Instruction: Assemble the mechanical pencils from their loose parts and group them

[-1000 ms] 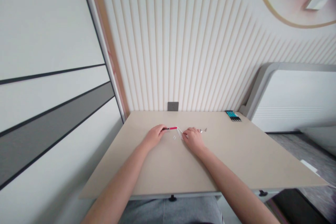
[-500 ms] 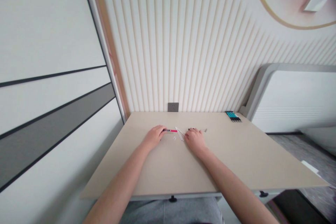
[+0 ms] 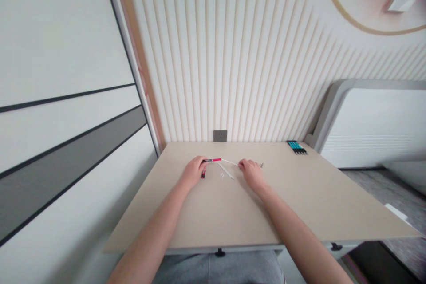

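My left hand [image 3: 194, 171] is closed on a red-and-black pen barrel [image 3: 213, 159], held level with its red end pointing right. My right hand [image 3: 252, 172] pinches a thin white stick like a pen refill [image 3: 230, 162], whose far tip is close to the red end of the barrel; I cannot tell whether they touch. Below my left fingers lies another red-and-black pen piece [image 3: 203, 172]. Between the hands, thin white sticks [image 3: 226, 171] rest on the table, with small clear pieces [image 3: 222, 175] beside them.
Several teal-and-black pens [image 3: 297, 147] lie side by side at the table's back right. Tiny greyish parts [image 3: 262, 165] sit just right of my right hand. The beige table [image 3: 219, 213] meets a ribbed wall with a dark socket [image 3: 220, 136].
My right hand has lifted a white stick off the table and brought it toward the barrel. The left hand has raised the barrel slightly, and the second red-and-black piece now shows.
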The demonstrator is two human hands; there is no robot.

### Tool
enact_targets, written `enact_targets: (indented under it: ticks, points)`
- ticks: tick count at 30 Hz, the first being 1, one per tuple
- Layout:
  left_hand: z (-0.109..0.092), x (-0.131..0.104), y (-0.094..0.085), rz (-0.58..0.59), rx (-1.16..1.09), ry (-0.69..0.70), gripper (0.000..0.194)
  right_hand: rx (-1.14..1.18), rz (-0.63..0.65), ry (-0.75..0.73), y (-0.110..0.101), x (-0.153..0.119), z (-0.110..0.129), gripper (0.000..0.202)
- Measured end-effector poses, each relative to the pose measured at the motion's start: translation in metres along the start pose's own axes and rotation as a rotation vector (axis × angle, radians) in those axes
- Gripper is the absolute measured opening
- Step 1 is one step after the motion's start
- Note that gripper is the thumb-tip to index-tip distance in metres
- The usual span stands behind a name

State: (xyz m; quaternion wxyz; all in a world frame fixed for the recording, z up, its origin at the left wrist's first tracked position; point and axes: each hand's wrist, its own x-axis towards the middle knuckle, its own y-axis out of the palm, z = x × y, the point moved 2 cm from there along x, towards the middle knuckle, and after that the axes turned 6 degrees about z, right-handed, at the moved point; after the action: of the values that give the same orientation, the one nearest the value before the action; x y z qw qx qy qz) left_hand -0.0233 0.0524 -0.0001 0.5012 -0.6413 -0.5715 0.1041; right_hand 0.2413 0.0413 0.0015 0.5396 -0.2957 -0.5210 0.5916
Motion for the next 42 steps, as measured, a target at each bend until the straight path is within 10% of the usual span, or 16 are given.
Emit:
enact_targets:
  ticks: [42]
  points:
    - [0.0010,0.0009,0.0023,0.036,0.014,0.012,0.019,-0.099,0.017,0.045,0.0037,-0.0012,-0.0023,0.024]
